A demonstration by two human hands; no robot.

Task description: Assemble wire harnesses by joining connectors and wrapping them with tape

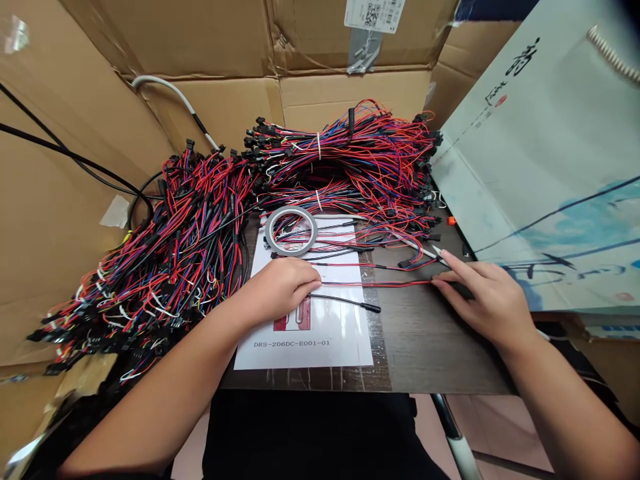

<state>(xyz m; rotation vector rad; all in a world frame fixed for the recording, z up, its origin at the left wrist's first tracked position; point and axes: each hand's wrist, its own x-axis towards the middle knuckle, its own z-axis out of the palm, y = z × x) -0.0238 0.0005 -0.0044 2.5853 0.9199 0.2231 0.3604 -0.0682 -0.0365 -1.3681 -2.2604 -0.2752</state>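
Note:
A thin red-and-black wire harness (380, 284) stretches nearly straight between my two hands, low over the table. My left hand (285, 283) pinches its left end above the printed sheet (345, 340). From under those fingers a black lead with a barrel plug (370, 307) runs out to the right. My right hand (487, 293) closes on the other end, its fingertips hiding whatever is there. Just beyond my left hand lies a roll of grey tape (291, 231). More red-and-black wires (350, 265) with black connectors lie across the sheet behind the held one.
A large heap of wire harnesses (200, 220) fills the left side. Tied harness bundles (345, 147) are stacked at the back. Cardboard walls (210, 40) enclose the left and back. On the right stands a pale paper bag (545, 167). The table's front edge (440, 392) is near my lap.

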